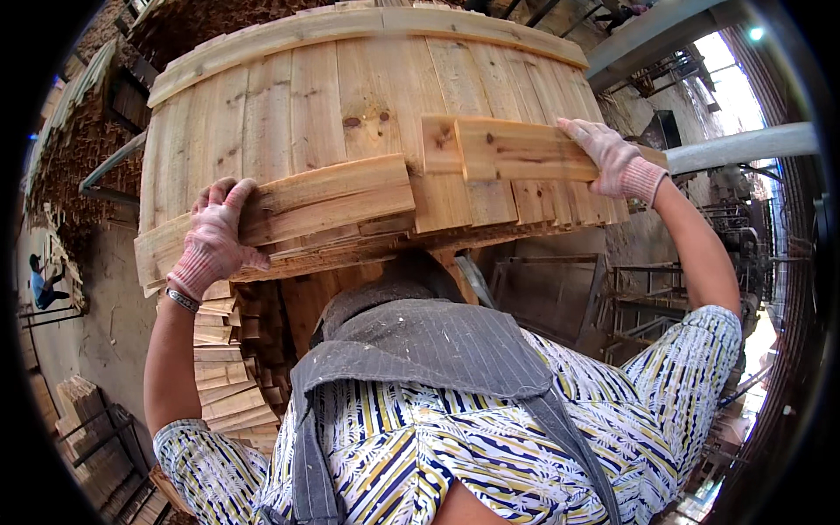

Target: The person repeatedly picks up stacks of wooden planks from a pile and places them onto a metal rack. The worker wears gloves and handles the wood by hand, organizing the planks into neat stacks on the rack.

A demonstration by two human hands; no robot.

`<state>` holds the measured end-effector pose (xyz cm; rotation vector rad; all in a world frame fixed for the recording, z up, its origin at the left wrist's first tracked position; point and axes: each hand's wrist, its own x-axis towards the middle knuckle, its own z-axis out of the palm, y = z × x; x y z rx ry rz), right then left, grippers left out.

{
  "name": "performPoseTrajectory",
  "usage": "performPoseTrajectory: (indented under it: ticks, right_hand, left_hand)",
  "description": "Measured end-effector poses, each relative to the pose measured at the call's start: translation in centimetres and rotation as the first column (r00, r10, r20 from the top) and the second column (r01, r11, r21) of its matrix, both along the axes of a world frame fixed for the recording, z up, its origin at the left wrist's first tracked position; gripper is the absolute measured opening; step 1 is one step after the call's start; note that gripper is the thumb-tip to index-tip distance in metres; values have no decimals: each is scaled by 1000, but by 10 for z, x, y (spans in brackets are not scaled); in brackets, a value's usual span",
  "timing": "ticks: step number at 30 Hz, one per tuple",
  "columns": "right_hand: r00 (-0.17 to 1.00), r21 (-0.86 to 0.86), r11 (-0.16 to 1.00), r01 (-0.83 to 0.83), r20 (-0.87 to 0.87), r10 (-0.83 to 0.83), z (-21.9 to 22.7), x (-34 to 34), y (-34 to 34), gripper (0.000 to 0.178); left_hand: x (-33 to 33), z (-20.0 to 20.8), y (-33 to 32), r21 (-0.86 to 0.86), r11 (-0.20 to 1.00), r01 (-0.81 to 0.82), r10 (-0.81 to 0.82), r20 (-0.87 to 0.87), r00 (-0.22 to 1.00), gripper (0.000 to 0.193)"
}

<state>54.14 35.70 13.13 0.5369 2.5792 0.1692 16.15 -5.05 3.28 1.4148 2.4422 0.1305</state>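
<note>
Both my hands wear pale gloves with reddish palms or stains. My left hand (214, 234) is wrapped round the left end of a wooden board (328, 199), its fingers over the top edge and the thumb at the lower edge. Farther right, my right hand (617, 162) holds the right part of another wooden board (529, 150), fingers over its far edge. This board overlaps a second piece, whose end (439, 144) shows at its left. Under both hands lies a wide layer of side-by-side planks (315, 114), with knots in the wood.
A long plank (367, 28) lies crosswise along the far edge of the layer. Stacked wood pieces (229, 385) stand below at the left. Metal bars, including a thick grey one (744, 147), are at the right. A person in blue (44, 287) is far off at the left.
</note>
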Motion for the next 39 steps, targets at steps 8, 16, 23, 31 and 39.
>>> performPoseTrajectory:
  ticks: [8,16,23,31,39]
  right_hand:
    - [997,-72,995,-75,28,78,-51,-7,-14,104]
    - [987,-244,966,81,-117,-113,13,-17,9,113]
    - [678,-590,787,-181,-654,-335,75,-139,-14,129]
    - [216,-654,670,-351,-753,-622,-13,-266,-82,83]
    - [176,-282,774,-567,-959,-220,-40,-77,-115,58]
  left_hand:
    - [-12,-3,-4,36,998,45,-44,-32,999,124]
    - [-48,-11,29,270,937,223,-260,108,960,119]
    - [64,49,79,654,732,-190,-368,615,697,112]
    - [75,86,124,487,548,-680,-158,859,488,24]
    - [-26,3,70,237,786,-571,480,348,805,113]
